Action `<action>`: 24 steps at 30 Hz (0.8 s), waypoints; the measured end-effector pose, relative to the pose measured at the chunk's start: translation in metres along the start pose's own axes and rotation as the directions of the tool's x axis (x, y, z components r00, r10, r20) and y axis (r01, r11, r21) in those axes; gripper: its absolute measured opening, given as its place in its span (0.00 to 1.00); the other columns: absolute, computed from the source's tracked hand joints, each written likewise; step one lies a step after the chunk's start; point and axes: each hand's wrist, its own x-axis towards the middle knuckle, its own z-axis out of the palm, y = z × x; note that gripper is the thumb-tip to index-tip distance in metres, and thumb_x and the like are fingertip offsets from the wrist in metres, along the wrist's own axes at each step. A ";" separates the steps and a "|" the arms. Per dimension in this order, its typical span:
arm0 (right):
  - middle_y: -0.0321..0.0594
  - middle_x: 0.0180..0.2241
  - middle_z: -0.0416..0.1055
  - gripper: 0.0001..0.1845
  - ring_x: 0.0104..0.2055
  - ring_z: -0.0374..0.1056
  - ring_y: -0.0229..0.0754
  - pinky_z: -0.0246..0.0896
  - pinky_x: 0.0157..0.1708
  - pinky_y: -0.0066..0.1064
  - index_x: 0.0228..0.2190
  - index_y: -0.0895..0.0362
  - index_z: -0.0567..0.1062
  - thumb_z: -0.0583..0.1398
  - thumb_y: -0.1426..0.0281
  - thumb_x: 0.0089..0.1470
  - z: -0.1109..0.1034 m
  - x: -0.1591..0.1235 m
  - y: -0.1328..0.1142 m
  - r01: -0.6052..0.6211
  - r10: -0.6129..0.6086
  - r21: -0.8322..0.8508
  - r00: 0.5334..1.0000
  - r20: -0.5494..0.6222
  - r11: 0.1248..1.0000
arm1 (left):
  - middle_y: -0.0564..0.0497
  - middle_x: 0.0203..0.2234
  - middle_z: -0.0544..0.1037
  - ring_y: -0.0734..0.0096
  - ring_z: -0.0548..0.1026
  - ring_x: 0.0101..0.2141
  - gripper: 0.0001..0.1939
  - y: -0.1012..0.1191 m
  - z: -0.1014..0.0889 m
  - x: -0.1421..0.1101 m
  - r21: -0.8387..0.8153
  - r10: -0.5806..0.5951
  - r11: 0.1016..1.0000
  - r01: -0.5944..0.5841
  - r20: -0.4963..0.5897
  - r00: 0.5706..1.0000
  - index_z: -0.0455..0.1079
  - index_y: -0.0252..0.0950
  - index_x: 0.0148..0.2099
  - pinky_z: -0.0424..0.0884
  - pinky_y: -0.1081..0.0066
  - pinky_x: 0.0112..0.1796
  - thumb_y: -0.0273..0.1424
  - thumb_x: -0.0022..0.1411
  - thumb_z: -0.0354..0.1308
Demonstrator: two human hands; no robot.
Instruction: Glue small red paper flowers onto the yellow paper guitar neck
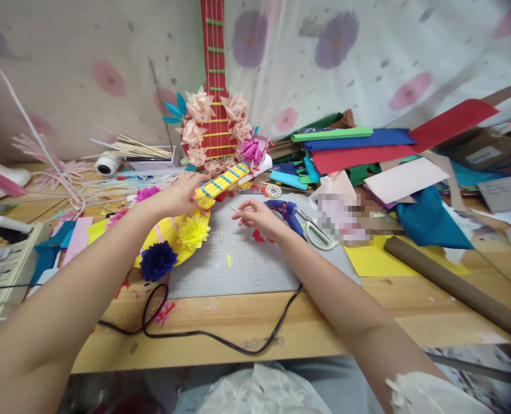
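A yellow paper guitar (225,181) with blue frets lies tilted at the left of the grey cutting mat (246,264). Its body carries a yellow paper flower (193,231) and a dark blue one (158,260). My left hand (181,194) grips this guitar where neck meets body, its fingers partly hidden. Over the mat, my right hand (257,218) is closed in a pinch on a short thin stick (234,209), too small to make out well. Just right of that hand lie a blue glue gun (287,213) and white-handled scissors (319,234).
A red paper guitar (216,135) with peach flowers leans upright at the back. Coloured paper sheets (362,146) pile up at the right, near a brown cardboard tube (449,284). A black cord (212,333) loops along the table's front. Wooden sticks (145,146) lie back left.
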 end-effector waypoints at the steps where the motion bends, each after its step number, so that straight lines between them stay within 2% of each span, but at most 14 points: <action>1: 0.36 0.28 0.74 0.10 0.21 0.66 0.31 0.55 0.17 0.20 0.29 0.55 0.62 0.59 0.75 0.44 -0.008 -0.005 0.003 0.007 -0.007 -0.067 1.000 -0.001 0.998 | 0.46 0.48 0.68 0.59 0.64 0.51 0.29 0.005 -0.003 0.002 -0.008 0.012 1.000 -0.012 -0.038 0.999 0.61 0.36 0.53 0.62 0.61 0.50 0.23 0.44 0.54; 3: 0.35 0.26 0.73 0.10 0.18 0.64 0.31 0.50 0.13 0.20 0.30 0.55 0.63 0.60 0.72 0.44 -0.025 -0.015 0.008 0.033 -0.028 -0.176 0.999 0.031 0.984 | 0.47 0.47 0.68 0.62 0.65 0.50 0.27 0.019 -0.007 0.008 -0.033 0.031 0.999 -0.037 -0.146 0.989 0.61 0.37 0.51 0.62 0.62 0.49 0.21 0.46 0.52; 6: 0.32 0.21 0.69 0.11 0.17 0.62 0.31 0.51 0.15 0.23 0.29 0.56 0.64 0.61 0.67 0.44 -0.048 -0.027 0.016 0.091 -0.070 -0.265 0.994 0.088 0.960 | 0.47 0.44 0.70 0.65 0.67 0.47 0.24 0.051 -0.001 0.020 -0.095 0.027 0.994 -0.062 -0.337 0.941 0.63 0.36 0.48 0.64 0.64 0.48 0.18 0.47 0.50; 8: 0.31 0.20 0.67 0.11 0.17 0.60 0.31 0.52 0.17 0.24 0.28 0.57 0.65 0.61 0.65 0.44 -0.061 -0.032 0.021 0.128 -0.101 -0.295 0.989 0.104 0.947 | 0.47 0.43 0.70 0.67 0.68 0.45 0.23 0.075 0.014 0.027 -0.147 0.023 0.985 -0.092 -0.413 0.910 0.63 0.35 0.47 0.65 0.66 0.46 0.16 0.47 0.48; 10: 0.31 0.20 0.66 0.10 0.18 0.59 0.31 0.52 0.18 0.24 0.28 0.57 0.66 0.60 0.65 0.45 -0.069 -0.036 0.024 0.148 -0.118 -0.339 0.987 0.108 0.929 | 0.48 0.41 0.70 0.69 0.69 0.43 0.22 0.096 0.037 0.030 -0.205 0.014 0.972 -0.114 -0.437 0.899 0.64 0.35 0.45 0.66 0.68 0.44 0.15 0.48 0.47; 13: 0.32 0.21 0.66 0.10 0.20 0.58 0.32 0.52 0.21 0.25 0.29 0.57 0.68 0.58 0.64 0.46 -0.072 -0.042 0.029 0.159 -0.124 -0.448 0.987 0.106 0.880 | 0.48 0.40 0.72 0.71 0.71 0.38 0.19 0.111 0.082 0.027 -0.321 -0.075 0.946 -0.042 -0.343 0.936 0.64 0.35 0.46 0.68 0.69 0.40 0.17 0.52 0.47; 16: 0.32 0.22 0.66 0.09 0.21 0.58 0.32 0.51 0.23 0.26 0.29 0.58 0.70 0.57 0.64 0.47 -0.070 -0.048 0.033 0.190 -0.145 -0.537 0.982 0.124 0.822 | 0.46 0.39 0.72 0.69 0.72 0.35 0.12 0.106 0.126 0.019 -0.378 -0.228 0.915 0.139 -0.202 0.952 0.65 0.34 0.45 0.68 0.67 0.38 0.24 0.57 0.50; 18: 0.31 0.21 0.64 0.10 0.20 0.57 0.31 0.51 0.22 0.25 0.29 0.58 0.70 0.57 0.63 0.48 -0.070 -0.052 0.033 0.197 -0.122 -0.555 0.978 0.170 0.808 | 0.46 0.37 0.72 0.67 0.71 0.36 0.10 0.097 0.146 0.012 -0.363 -0.252 0.913 0.187 -0.142 0.957 0.67 0.34 0.43 0.67 0.66 0.39 0.27 0.56 0.54; 21: 0.29 0.18 0.61 0.14 0.18 0.55 0.30 0.49 0.20 0.24 0.32 0.58 0.71 0.58 0.60 0.48 -0.075 -0.058 0.026 0.160 -0.033 -0.527 0.970 0.242 0.835 | 0.46 0.38 0.70 0.66 0.69 0.40 0.10 0.088 0.158 0.006 -0.332 -0.179 0.934 0.129 -0.123 0.976 0.69 0.36 0.42 0.66 0.66 0.42 0.30 0.56 0.57; 24: 0.28 0.17 0.60 0.18 0.16 0.53 0.29 0.47 0.18 0.24 0.33 0.59 0.71 0.58 0.57 0.48 -0.087 -0.067 0.014 0.117 0.017 -0.487 0.965 0.262 0.865 | 0.47 0.38 0.69 0.65 0.68 0.41 0.08 0.088 0.158 0.006 -0.309 -0.163 0.943 0.123 -0.108 0.981 0.70 0.36 0.40 0.65 0.65 0.42 0.31 0.56 0.57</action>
